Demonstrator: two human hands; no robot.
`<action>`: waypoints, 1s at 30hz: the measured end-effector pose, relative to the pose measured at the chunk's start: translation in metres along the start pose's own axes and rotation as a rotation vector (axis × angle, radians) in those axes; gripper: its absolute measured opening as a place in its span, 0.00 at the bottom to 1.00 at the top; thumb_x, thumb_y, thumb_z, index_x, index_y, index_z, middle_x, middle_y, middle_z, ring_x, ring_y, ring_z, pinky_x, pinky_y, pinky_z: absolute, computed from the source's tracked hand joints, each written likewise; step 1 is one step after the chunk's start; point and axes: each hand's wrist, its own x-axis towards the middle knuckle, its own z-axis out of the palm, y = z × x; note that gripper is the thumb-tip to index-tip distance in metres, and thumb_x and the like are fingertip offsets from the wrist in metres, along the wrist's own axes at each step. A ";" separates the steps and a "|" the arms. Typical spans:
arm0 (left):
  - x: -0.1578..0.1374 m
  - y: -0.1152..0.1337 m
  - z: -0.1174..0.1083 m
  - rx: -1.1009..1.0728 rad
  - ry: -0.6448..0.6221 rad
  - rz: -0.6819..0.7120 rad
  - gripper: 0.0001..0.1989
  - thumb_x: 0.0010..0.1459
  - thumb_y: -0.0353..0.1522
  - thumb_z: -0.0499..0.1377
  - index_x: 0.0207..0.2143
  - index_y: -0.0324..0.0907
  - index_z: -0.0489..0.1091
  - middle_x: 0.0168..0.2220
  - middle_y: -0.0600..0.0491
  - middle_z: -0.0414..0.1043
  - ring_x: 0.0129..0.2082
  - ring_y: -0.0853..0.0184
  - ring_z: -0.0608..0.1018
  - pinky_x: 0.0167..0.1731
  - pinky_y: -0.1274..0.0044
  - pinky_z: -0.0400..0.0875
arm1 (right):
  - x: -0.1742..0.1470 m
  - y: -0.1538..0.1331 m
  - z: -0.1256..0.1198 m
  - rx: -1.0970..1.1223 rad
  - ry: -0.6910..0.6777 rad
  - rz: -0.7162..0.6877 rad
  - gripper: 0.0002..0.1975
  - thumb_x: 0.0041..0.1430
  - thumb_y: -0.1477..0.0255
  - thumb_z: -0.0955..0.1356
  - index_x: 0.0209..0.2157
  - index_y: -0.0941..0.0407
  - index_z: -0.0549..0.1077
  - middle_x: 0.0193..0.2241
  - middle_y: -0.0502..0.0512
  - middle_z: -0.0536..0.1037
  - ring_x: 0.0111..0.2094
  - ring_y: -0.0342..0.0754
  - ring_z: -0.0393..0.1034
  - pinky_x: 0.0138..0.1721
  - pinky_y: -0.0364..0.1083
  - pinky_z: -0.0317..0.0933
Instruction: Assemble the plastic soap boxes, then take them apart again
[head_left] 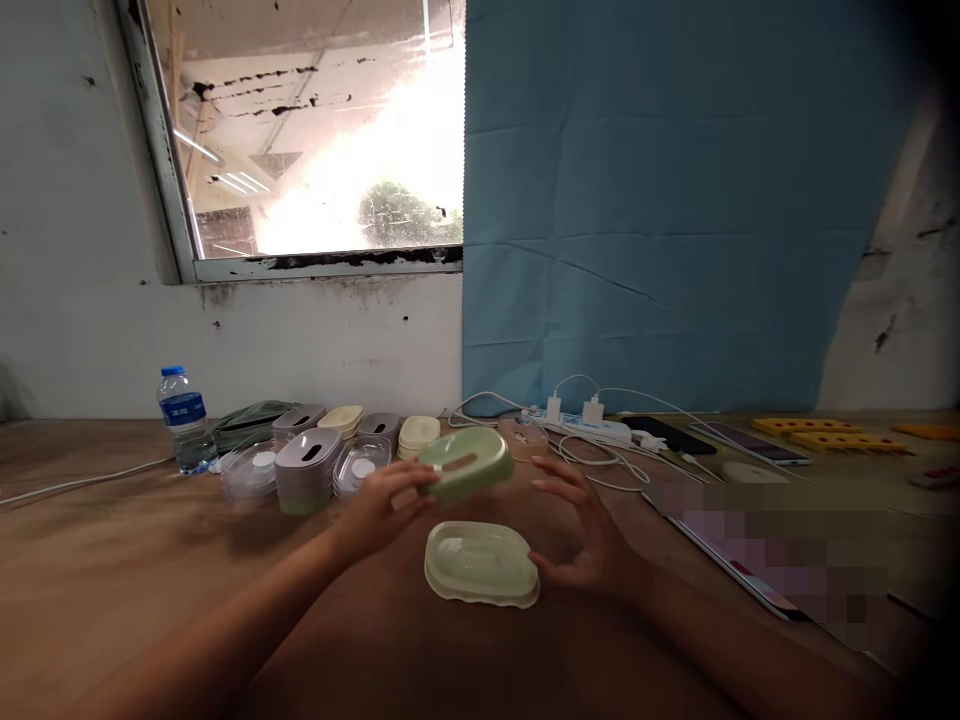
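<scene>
Raised above the table in my left hand [390, 505] is a green plastic lid [480, 462] with a long slot, gripped by its left end and tilted. Below it a pale green oval tray [480, 560] with a wavy front edge lies on the table. My right hand [581, 535] is open, fingers and thumb spread, to the right of both pieces. Its thumb tip overlaps the tray's right rim; whether it touches cannot be made out.
Behind my left hand stand stacked slotted lilac pieces [307, 450], cream pieces [418, 434] and clear containers [363, 468]. A water bottle [184, 420] is farther left. At the back right are a power strip [581, 426] with cables, phones [667, 436] and yellow holders [847, 438].
</scene>
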 end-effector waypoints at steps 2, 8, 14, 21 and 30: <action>-0.023 0.003 0.005 -0.071 -0.101 0.012 0.13 0.54 0.33 0.55 0.42 0.45 0.69 0.44 0.51 0.70 0.46 0.66 0.70 0.53 0.70 0.59 | 0.001 -0.003 0.001 0.031 -0.055 0.008 0.34 0.42 0.63 0.69 0.51 0.52 0.55 0.55 0.61 0.53 0.57 0.59 0.47 0.54 0.56 0.47; -0.038 -0.004 0.013 -0.196 -0.314 0.057 0.12 0.54 0.33 0.55 0.42 0.43 0.69 0.42 0.49 0.71 0.50 0.65 0.67 0.53 0.72 0.58 | -0.002 -0.005 0.010 0.146 -0.468 0.081 0.43 0.38 0.61 0.71 0.56 0.52 0.53 0.59 0.59 0.46 0.58 0.58 0.45 0.55 0.54 0.48; -0.035 0.005 0.016 -0.178 -0.339 0.029 0.13 0.55 0.32 0.53 0.44 0.44 0.67 0.45 0.50 0.69 0.53 0.65 0.64 0.53 0.72 0.58 | -0.002 -0.001 0.008 0.146 -0.593 0.105 0.40 0.43 0.61 0.70 0.57 0.50 0.52 0.60 0.57 0.45 0.58 0.56 0.45 0.55 0.53 0.47; -0.035 0.007 0.017 -0.137 -0.412 0.050 0.14 0.56 0.32 0.52 0.46 0.44 0.64 0.47 0.50 0.68 0.54 0.65 0.62 0.56 0.68 0.51 | 0.000 0.004 0.004 0.123 -0.631 0.060 0.36 0.45 0.60 0.68 0.56 0.50 0.56 0.59 0.57 0.49 0.58 0.58 0.45 0.55 0.55 0.47; -0.035 0.005 0.014 -0.052 -0.369 0.142 0.14 0.56 0.30 0.51 0.46 0.42 0.65 0.46 0.49 0.68 0.51 0.65 0.65 0.53 0.72 0.57 | 0.000 0.003 0.005 0.073 -0.697 -0.065 0.38 0.43 0.58 0.68 0.57 0.50 0.54 0.59 0.56 0.50 0.57 0.61 0.46 0.54 0.59 0.46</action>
